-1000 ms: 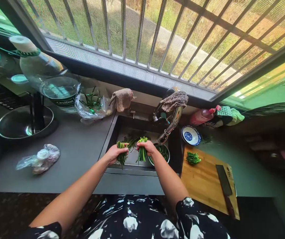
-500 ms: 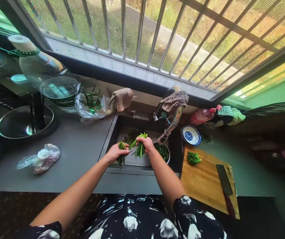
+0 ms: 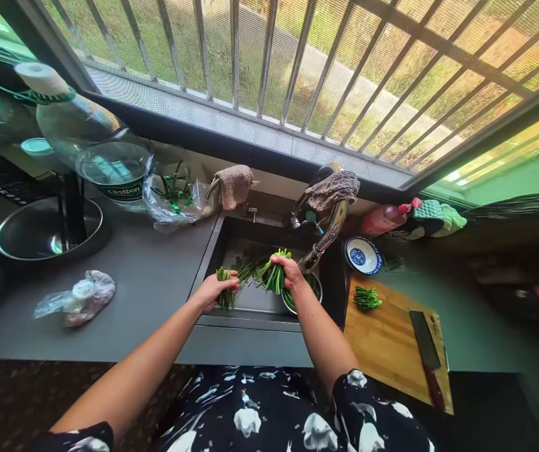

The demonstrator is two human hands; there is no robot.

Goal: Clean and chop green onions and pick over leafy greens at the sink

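Note:
Over the dark sink, my left hand is closed round a bunch of thin green stems. My right hand grips a second, brighter bunch of green stems, cut ends up. A few loose stems stretch between the two bunches. Under my right hand a round metal bowl stands in the sink with dark greens in it, partly hidden by my wrist. The faucet curves down just beyond my right hand, a cloth draped over it.
On the right, a wooden cutting board bears cut green stems and a cleaver. A blue-and-white bowl sits behind it. To the left are a tied plastic bag, a pan lid, a large water bottle and a bag of greens.
My hands have drawn apart: the right moved rightward with its bunch, the left slightly leftward with its own. Both keep their hold.

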